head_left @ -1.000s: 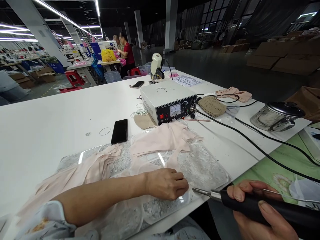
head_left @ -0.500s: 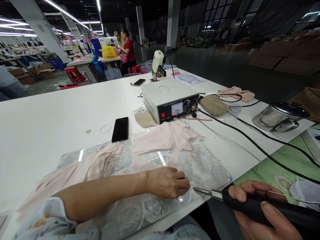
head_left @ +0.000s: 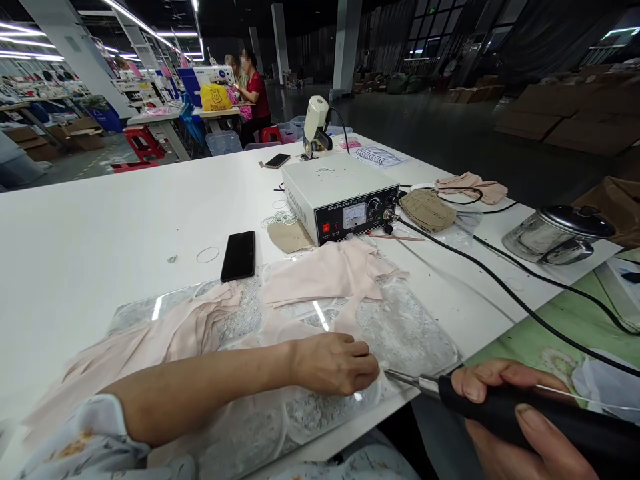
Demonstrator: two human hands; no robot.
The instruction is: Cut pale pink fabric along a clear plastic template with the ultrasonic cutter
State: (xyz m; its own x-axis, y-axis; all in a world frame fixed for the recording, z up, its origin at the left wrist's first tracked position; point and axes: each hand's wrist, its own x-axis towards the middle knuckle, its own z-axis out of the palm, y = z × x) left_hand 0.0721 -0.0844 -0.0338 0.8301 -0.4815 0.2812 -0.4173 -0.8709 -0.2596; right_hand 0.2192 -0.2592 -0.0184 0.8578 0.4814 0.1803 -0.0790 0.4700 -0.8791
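Observation:
My left hand [head_left: 335,363] is closed, fingers pinched at the edge of a pale pink fabric piece [head_left: 350,313] lying flat on a clear, scratched plastic board [head_left: 400,327]. The fingertips are partly hidden by the knuckles. My right hand [head_left: 520,407] wraps round the black handle of an ultrasonic cutter [head_left: 490,400]. Its thin metal tip points left and lies close beside my left fingertips, at the board's near right edge. Folded pink fabric [head_left: 320,277] rests at the back of the board. A stack of pink fabric pieces [head_left: 185,327] fans out at the left, behind my forearm.
A generator box [head_left: 350,193] with a dial stands behind the board; its black cable [head_left: 475,267] runs across the right side. A black phone [head_left: 239,255], a glass pot [head_left: 545,237] and brown paper patterns [head_left: 427,210] lie around. Two people work at sewing machines far back.
The cutter and my right hand have shifted slightly left, the tip now nearer my left fingers. My left hand stays at almost the same place. The view has moved a little.

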